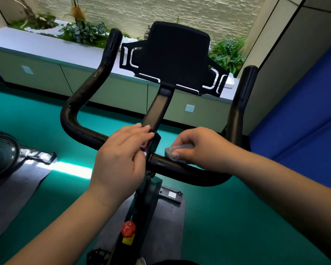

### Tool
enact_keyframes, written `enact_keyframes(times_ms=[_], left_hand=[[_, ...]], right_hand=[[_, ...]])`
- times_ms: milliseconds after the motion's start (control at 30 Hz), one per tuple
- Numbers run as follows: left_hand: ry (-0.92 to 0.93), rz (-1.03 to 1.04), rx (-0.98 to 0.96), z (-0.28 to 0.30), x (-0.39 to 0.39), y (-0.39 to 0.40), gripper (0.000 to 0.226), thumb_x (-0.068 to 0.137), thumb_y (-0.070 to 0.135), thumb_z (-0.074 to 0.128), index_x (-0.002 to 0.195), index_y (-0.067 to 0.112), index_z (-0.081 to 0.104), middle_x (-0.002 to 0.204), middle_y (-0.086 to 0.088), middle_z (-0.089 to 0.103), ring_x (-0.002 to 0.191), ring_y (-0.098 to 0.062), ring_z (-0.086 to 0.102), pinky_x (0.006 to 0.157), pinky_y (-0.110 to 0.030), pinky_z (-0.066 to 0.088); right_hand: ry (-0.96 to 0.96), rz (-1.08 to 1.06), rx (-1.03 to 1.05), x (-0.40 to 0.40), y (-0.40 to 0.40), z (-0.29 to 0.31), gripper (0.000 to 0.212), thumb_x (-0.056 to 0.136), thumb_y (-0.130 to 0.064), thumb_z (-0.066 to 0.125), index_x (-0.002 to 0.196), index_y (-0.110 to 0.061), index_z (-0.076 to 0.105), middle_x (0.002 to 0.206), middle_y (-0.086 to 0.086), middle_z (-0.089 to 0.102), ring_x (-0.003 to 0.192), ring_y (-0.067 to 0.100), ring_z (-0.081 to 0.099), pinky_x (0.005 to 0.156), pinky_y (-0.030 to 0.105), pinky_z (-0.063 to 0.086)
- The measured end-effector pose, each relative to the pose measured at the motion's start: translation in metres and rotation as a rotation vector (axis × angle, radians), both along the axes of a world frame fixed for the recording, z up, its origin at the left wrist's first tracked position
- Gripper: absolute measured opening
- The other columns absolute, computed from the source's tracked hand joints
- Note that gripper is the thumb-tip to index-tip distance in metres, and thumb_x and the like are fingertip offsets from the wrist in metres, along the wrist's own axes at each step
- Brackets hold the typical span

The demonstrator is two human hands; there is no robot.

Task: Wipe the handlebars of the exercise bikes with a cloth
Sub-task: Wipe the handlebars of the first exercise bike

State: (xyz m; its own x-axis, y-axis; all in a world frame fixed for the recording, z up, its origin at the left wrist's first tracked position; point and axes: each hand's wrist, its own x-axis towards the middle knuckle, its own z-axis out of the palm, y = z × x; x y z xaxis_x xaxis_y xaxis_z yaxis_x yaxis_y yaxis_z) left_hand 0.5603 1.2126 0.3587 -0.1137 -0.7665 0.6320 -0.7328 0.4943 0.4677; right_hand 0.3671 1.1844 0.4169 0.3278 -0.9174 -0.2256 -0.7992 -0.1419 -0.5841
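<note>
A black U-shaped handlebar [80,104] of an exercise bike fills the middle of the view, with a black tablet holder [172,58] on a stem above its centre. My right hand [201,148] grips a small grey cloth [178,149] and presses it on the handlebar's right lower tube, just right of the stem clamp. My left hand [122,155] rests on the handlebar's centre by the stem, fingers laid fairly straight over the bar. The bar under both hands is hidden.
A red knob [128,228] sits on the bike frame below. Part of a second bike [6,153] stands at the left on a grey mat. A low cabinet with plants [80,31] runs behind, a blue padded wall [304,115] at right, green floor all round.
</note>
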Motion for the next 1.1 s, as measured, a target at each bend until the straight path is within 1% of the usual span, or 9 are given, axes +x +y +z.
enact_keyframes(times_ms=[167,300,400,500,600,733,833,1000,1100], left_hand=[[0.014,-0.013,-0.002,-0.001,0.002,-0.002,0.045,0.077,0.006,0.037,0.105,0.006,0.072,0.115,-0.004,0.067,0.115,-0.019,0.058,0.107,-0.029,0.038],[0.016,-0.024,-0.003,-0.001,0.002,-0.002,0.045,0.076,0.006,0.037,0.105,0.007,0.072,0.115,-0.004,0.068,0.115,-0.019,0.058,0.107,-0.03,0.038],[0.018,-0.038,0.006,-0.002,0.004,-0.003,0.045,0.076,0.006,0.037,0.106,0.007,0.071,0.115,-0.004,0.067,0.115,-0.02,0.058,0.107,-0.027,0.037],[0.032,-0.055,0.01,-0.002,0.005,-0.005,0.045,0.077,0.005,0.037,0.105,0.006,0.071,0.115,-0.004,0.068,0.115,-0.02,0.058,0.107,-0.026,0.037],[0.048,-0.063,0.017,-0.002,0.006,-0.005,0.046,0.075,0.004,0.036,0.103,0.005,0.072,0.113,-0.004,0.068,0.113,-0.021,0.059,0.107,-0.021,0.034],[0.057,-0.064,0.035,-0.001,0.006,-0.007,0.046,0.074,0.005,0.036,0.103,0.006,0.072,0.112,-0.004,0.069,0.113,-0.022,0.059,0.107,-0.018,0.032],[0.064,-0.072,0.044,0.0,0.006,-0.006,0.047,0.074,0.006,0.034,0.103,0.006,0.072,0.112,-0.004,0.069,0.113,-0.022,0.059,0.106,-0.019,0.033],[0.064,-0.075,0.051,0.0,0.007,-0.006,0.048,0.075,0.007,0.034,0.103,0.007,0.072,0.112,-0.003,0.069,0.113,-0.022,0.059,0.106,-0.021,0.035],[0.058,-0.079,0.067,0.001,0.007,-0.006,0.05,0.074,0.009,0.032,0.104,0.007,0.072,0.113,-0.004,0.069,0.114,-0.022,0.059,0.106,-0.022,0.035]], right_hand=[[-0.187,-0.102,-0.139,0.024,0.008,-0.01,0.011,0.074,-0.03,0.078,0.076,-0.031,0.067,0.073,-0.014,0.064,0.07,0.0,0.054,0.071,0.021,0.044],[-0.196,-0.099,-0.25,0.026,0.015,-0.014,0.016,0.07,-0.031,0.081,0.076,-0.033,0.067,0.07,-0.019,0.06,0.07,-0.001,0.053,0.069,0.016,0.042],[-0.177,-0.034,-0.408,0.028,0.022,-0.017,0.018,0.068,-0.026,0.083,0.083,-0.024,0.072,0.075,-0.022,0.058,0.076,0.001,0.055,0.071,0.012,0.04],[-0.145,0.044,-0.575,0.026,0.03,-0.022,0.021,0.067,-0.026,0.084,0.085,-0.021,0.073,0.08,-0.019,0.06,0.08,0.01,0.056,0.073,0.022,0.045],[-0.115,0.071,-0.673,0.025,0.037,-0.027,0.021,0.068,-0.032,0.078,0.086,-0.023,0.073,0.082,-0.012,0.065,0.077,0.018,0.056,0.068,0.034,0.047],[-0.082,0.067,-0.78,0.028,0.044,-0.03,0.02,0.069,-0.033,0.076,0.084,-0.019,0.073,0.081,-0.005,0.066,0.07,0.022,0.052,0.065,0.033,0.042],[-0.024,0.085,-0.893,0.033,0.052,-0.033,0.013,0.076,-0.028,0.074,0.081,-0.015,0.073,0.079,0.0,0.066,0.065,0.026,0.049,0.057,0.035,0.044],[0.059,0.069,-0.979,0.037,0.062,-0.04,0.017,0.086,-0.027,0.064,0.083,-0.013,0.072,0.081,0.002,0.066,0.066,0.028,0.047,0.055,0.04,0.044],[0.091,0.051,-1.022,0.038,0.07,-0.044,0.015,0.088,-0.027,0.064,0.085,-0.014,0.073,0.084,0.001,0.068,0.066,0.027,0.048,0.054,0.04,0.044]])
